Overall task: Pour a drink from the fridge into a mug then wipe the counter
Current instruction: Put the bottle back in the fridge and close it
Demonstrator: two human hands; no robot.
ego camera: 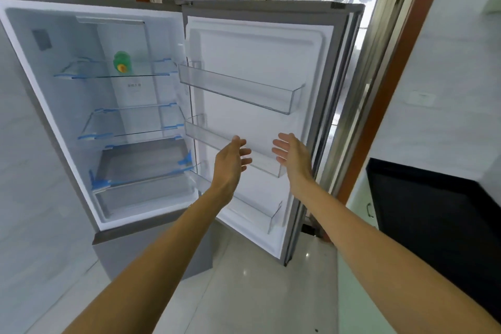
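**A:** What is around you?

**B:** A tall grey fridge (pixel 67 43) with a white lining faces me. Its door (pixel 257 57) stands wide open on the fridge's right. Further right of the fridge lies a black stone counter (pixel 433 209).

**A:** And your hands?

**B:** Both arms reach out in front of the fridge door. My left hand (pixel 230 160) and right hand (pixel 294 154) are loose and grasp nothing, palms facing each other. They partly cover the door's middle clear plastic bin (pixel 217 141).

**A:** Where is the drink?

**B:** A green plastic bottle (pixel 122 63) with an orange mark sits on the fridge's top glass shelf (pixel 89 70), well apart from both hands.
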